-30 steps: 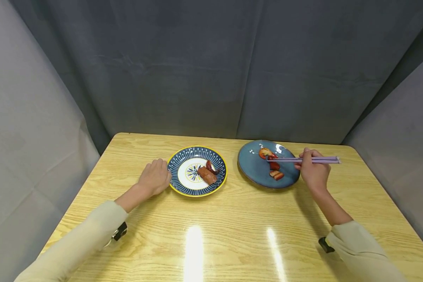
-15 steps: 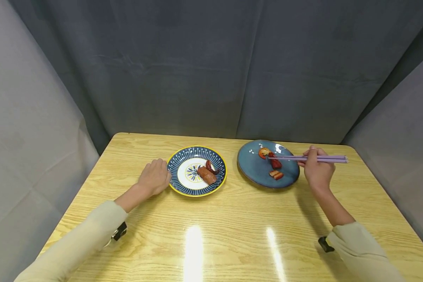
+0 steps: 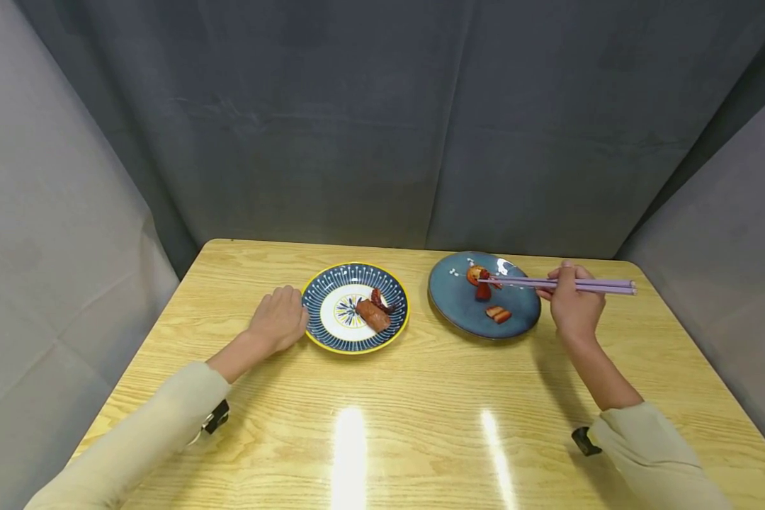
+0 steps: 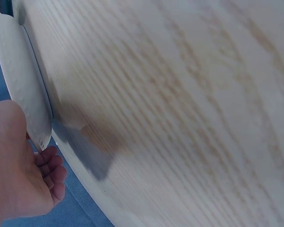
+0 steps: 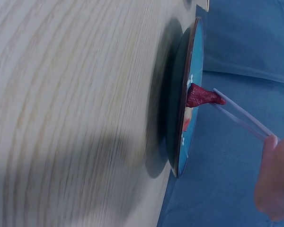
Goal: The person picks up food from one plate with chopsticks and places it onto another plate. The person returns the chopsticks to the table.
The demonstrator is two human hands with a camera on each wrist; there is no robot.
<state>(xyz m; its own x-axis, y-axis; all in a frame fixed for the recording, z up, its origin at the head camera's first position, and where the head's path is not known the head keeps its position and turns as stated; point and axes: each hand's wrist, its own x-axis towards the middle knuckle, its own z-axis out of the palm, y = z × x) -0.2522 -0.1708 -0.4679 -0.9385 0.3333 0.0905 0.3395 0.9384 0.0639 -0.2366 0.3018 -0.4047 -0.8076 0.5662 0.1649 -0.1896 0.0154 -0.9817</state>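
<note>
My right hand [image 3: 574,304] holds a pair of lilac chopsticks [image 3: 529,282] over the blue plate [image 3: 452,301]. Their tips pinch the narrow end of a dark red, drumstick-shaped piece of meat [image 5: 201,96], which stands tilted up with its thick end low over the plate. Behind it lies an orange curled shrimp [image 3: 474,273], partly covered in the head view. A striped slice of pork belly [image 3: 498,314] lies nearer the front. On the left, my left hand [image 3: 278,319] grips the rim of a blue-and-white patterned plate [image 3: 334,329], fingers curled at its edge [image 4: 42,142].
On the patterned plate lie a brown, sausage-like piece [image 3: 373,316] and a small dark red piece [image 3: 380,300]. Both plates stand near the far edge of the wooden table [image 3: 421,397]. Grey curtains [image 3: 331,142] hang behind and at both sides.
The chopsticks have taken hold of the red drumstick-shaped piece, which has swung upright and a little left. My right hand has moved slightly right. The left hand has stayed on its plate.
</note>
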